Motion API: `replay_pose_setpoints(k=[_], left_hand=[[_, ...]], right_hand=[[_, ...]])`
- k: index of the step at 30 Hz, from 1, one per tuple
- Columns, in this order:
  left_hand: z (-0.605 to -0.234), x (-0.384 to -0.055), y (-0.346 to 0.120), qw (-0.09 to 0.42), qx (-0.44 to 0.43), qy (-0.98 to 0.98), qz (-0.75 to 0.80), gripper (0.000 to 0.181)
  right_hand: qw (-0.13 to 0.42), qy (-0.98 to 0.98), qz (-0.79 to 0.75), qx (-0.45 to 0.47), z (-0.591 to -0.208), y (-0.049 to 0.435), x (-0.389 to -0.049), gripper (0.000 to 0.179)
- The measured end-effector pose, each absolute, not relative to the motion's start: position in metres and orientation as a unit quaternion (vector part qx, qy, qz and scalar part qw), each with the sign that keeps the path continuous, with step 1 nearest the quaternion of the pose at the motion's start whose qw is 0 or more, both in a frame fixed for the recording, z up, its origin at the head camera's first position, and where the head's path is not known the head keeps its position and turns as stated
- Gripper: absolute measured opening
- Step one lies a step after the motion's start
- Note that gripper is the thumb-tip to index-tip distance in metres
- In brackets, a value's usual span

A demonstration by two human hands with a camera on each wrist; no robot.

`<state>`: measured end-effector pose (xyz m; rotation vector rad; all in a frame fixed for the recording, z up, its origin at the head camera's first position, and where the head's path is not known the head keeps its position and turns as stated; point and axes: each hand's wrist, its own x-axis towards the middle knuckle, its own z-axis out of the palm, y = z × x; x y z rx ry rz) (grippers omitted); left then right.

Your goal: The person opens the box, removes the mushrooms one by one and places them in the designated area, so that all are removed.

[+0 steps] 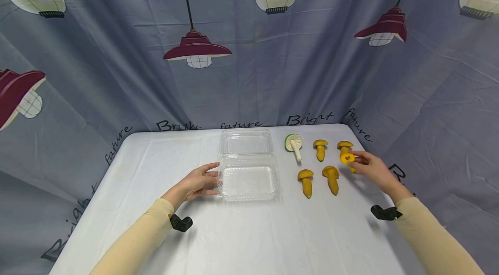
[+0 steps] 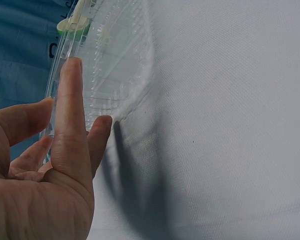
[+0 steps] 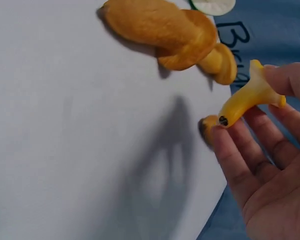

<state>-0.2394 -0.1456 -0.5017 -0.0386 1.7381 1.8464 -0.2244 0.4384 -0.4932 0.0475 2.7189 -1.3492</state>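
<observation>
My right hand pinches a small bright yellow toy mushroom between thumb and fingers, above the table's right side. In the head view it overlaps the stem of a brown-yellow mushroom behind it. My left hand is at the left edge of a clear plastic clamshell box, with its fingers fairly straight against the rim. The box lies with its lid folded back, and I see nothing in it. In the left wrist view, the index finger extends along the box's side.
Between box and right hand lie more brown-yellow mushrooms: one at the back, two nearer ones. A white mushroom with a green-edged cap lies beside the lid. A white cloth covers the table; a blue-grey curtain hangs behind.
</observation>
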Motion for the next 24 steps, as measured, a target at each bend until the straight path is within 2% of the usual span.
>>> replay_pose_setpoints(k=[11, 24], left_hand=[[-0.503, -0.24, -0.146, 0.296, -0.016, 0.655, 0.695, 0.074], [-0.503, -0.24, -0.144, 0.291, -0.019, 0.659, 0.693, 0.072]], right_hand=[[0.091, 0.906, -0.41, 0.055, -0.506, 0.441, -0.216, 0.07], [0.1, 0.905, -0.398, 0.111, -0.515, 0.446, -0.211, 0.072]])
